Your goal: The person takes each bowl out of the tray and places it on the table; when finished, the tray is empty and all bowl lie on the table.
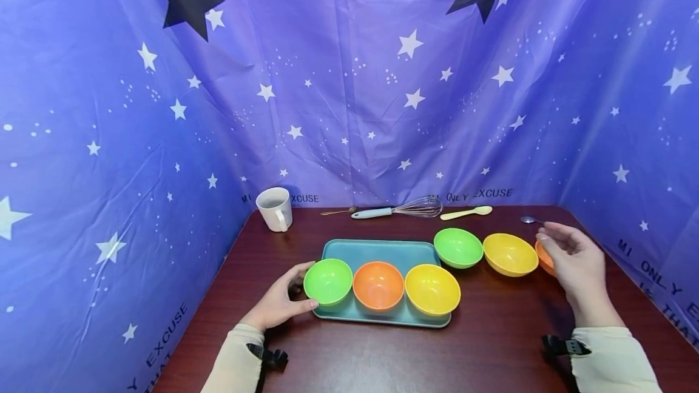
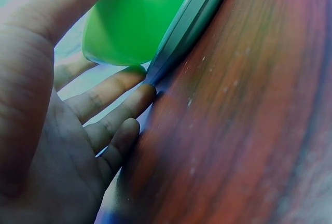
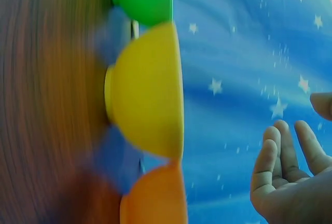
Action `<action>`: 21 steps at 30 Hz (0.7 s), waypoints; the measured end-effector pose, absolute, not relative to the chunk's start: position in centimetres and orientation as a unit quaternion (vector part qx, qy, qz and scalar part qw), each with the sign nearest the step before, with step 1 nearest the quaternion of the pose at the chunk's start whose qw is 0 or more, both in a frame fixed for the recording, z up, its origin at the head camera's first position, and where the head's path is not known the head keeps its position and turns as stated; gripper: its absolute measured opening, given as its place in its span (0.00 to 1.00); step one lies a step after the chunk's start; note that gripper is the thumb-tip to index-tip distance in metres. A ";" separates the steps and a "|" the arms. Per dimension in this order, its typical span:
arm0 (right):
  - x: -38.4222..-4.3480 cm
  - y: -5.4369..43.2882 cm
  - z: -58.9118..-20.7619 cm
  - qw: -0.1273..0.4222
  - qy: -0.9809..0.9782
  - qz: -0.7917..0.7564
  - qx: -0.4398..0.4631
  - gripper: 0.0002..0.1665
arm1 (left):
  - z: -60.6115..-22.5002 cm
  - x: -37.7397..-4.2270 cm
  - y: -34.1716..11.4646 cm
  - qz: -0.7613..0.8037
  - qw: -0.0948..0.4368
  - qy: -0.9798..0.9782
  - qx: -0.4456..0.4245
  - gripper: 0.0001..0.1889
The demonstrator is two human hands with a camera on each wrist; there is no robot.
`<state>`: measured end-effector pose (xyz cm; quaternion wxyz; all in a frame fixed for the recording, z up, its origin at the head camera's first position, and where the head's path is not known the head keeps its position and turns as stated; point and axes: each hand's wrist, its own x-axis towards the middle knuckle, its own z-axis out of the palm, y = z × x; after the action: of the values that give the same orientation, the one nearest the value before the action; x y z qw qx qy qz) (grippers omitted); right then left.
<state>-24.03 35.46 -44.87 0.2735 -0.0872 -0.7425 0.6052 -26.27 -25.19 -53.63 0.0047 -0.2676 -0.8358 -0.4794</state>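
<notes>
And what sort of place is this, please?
Probably a staged tabletop booth rather than a working kitchen: star-printed cloth hangs on three sides of the table, where bowls and a whisk are set out.

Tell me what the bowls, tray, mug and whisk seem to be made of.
Bowls: probably plastic, glossy, with bright highlights and even, vivid colour. Tray: plastic or coated metal, low sheen; its uniform teal surface leaves that open. Mug: likely ceramic, from its plain, opaque pale walls; finish hard to judge. Whisk: shiny wires, apparently metal; smooth, pale blue handle, perhaps plastic.
</notes>
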 end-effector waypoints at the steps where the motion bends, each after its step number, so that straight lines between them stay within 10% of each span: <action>1: -24.0 35.0 -44.9 0.268 -0.761 0.586 -0.069 0.18 | -53.7 -26.3 -25.2 -0.481 0.004 -0.835 -0.268 0.44; 21: -24.1 26.1 -46.4 0.133 -0.843 0.505 0.130 0.30 | -53.2 -25.9 -25.0 -0.484 0.007 -0.832 -0.270 0.44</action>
<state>-24.09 26.09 -46.38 0.1333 0.1296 -0.8431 0.5046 -25.90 -24.98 -53.18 0.0073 -0.2705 -0.8321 -0.4841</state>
